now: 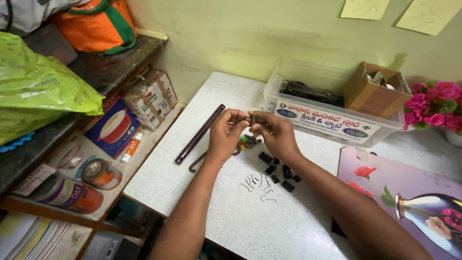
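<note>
Clips: small black clips [279,174] and thin bent wire pieces [260,185] lie scattered on the speckled worktop [192,188], nearest the viewer, just beside the right forearm.
Left hand: left hand [225,137], fingers pinched closed on one end of a small dark part [250,119].
Right hand: right hand [275,135], fingertips gripping the same part from the other side.
Part: held between both hands, raised off the worktop; probably light, stiff and easy to drop, best pinched by its edges.
Rod: dark rod [199,134] lies left of the hands.
Box: clear plastic box [288,91] against the wall, a cardboard box [368,91] inside.
</note>
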